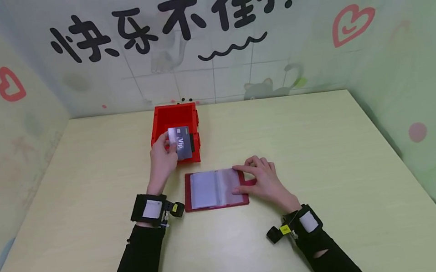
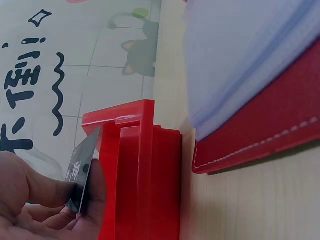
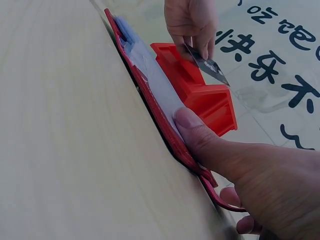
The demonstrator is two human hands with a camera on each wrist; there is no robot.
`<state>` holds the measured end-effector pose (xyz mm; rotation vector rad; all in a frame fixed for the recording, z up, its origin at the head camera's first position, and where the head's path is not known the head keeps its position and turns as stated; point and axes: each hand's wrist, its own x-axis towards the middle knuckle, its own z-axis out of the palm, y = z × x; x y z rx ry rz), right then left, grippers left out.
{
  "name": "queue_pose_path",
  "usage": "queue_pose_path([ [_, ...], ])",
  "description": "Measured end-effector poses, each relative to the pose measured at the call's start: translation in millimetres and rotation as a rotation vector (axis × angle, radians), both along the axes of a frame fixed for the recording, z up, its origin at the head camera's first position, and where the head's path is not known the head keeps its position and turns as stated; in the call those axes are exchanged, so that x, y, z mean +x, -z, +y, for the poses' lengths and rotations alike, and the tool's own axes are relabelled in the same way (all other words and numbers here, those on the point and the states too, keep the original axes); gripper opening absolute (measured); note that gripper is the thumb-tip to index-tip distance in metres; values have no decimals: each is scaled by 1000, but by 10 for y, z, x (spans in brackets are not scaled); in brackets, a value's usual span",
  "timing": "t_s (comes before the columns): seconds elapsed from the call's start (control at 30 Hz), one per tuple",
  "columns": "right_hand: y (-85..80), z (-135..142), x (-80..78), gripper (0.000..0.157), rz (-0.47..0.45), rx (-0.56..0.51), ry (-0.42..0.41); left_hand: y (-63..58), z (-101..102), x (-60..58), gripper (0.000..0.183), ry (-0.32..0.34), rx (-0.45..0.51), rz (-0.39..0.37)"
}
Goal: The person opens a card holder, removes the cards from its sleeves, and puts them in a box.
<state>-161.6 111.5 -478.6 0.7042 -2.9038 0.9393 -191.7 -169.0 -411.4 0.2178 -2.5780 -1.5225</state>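
My left hand (image 1: 165,157) pinches a dark grey bank-style card (image 1: 183,143) marked "Vip" between thumb and fingers. The card is tilted above the front part of a red plastic bin (image 1: 175,111). In front of the bin, a red card holder (image 1: 187,195) lies spread open, with clear plastic sleeves (image 1: 204,190) inside. My right hand (image 1: 262,178) holds the holder at its right edge. In the right wrist view, its thumb (image 3: 189,120) presses on the sleeves, while other fingers (image 3: 245,224) curl by the red strap (image 3: 216,199).
Pale wood-grain table (image 1: 327,149) surrounds the holder and bin. A printed backdrop (image 1: 202,78) with large black characters rises behind the table's far edge, and more printed sheets stand at left and right. Each wrist wears a black camera band (image 1: 151,209).
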Motion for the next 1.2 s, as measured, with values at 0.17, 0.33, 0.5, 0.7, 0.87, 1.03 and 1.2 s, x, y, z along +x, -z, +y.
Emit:
queue_pose_path([
  [0.17,-1,-3,0,63,-5,-2,-1,12,36,-93,56,-35,-45,32],
  [0.33,-16,2,4,64,-12,0,0,89,107,-136,54,-73,-87,114],
  [0.5,-21,6,10,64,-14,0,0,144,168,-139,36,-56,-187,117],
  [0.7,-31,6,16,64,-19,4,5,146,221,-147,33,2,-321,41],
  [0.87,-33,1,16,64,-28,4,9,141,247,-155,34,50,-427,-36],
  [1.03,-26,-4,14,64,-26,13,7,133,260,-135,29,104,-497,-101],
  [1.2,-22,-13,11,64,-27,6,11,131,275,-110,26,122,-497,-149],
])
